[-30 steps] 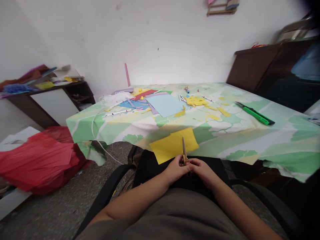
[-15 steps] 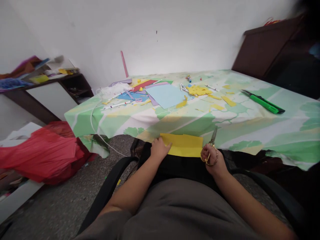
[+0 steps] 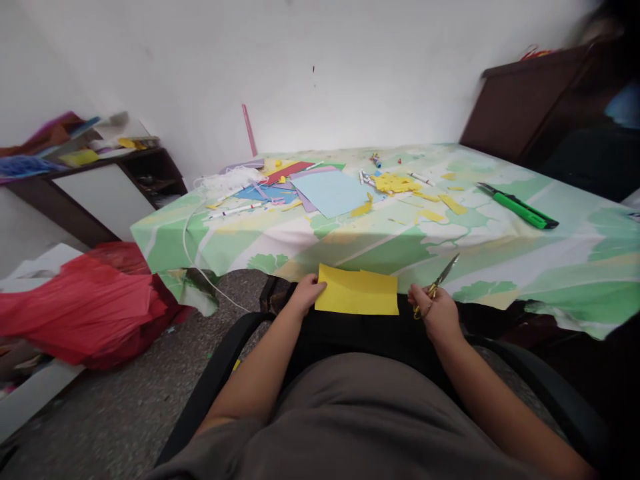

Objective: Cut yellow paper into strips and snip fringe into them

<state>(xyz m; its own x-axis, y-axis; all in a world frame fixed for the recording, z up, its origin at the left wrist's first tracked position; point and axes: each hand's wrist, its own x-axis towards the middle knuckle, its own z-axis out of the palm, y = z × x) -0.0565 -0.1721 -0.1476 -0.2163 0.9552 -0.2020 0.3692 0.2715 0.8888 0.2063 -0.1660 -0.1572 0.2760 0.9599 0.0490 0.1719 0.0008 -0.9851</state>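
Observation:
My left hand (image 3: 306, 295) pinches the left edge of a yellow sheet of paper (image 3: 357, 291), thumb on top. The sheet hangs over my lap, just in front of the table's near edge, with a small step along its upper edge. To its right, my right hand (image 3: 440, 312) is closed around gold-handled scissors (image 3: 434, 290). Their blades point up and to the right, away from the paper, and look closed. A gap lies between the scissors and the sheet.
On the green-and-white tablecloth (image 3: 280, 240) lie a light blue sheet (image 3: 333, 193), yellow scraps (image 3: 397, 183), white string (image 3: 233, 179), several markers and a green box cutter (image 3: 523, 208). A red plastic bag (image 3: 100, 300) stands on the floor at left. Chair armrests flank me.
My right hand has moved slightly right, off the paper's right edge, and the scissors have tilted rightward. My left hand has shifted a little left, its thumb now over the sheet's left edge.

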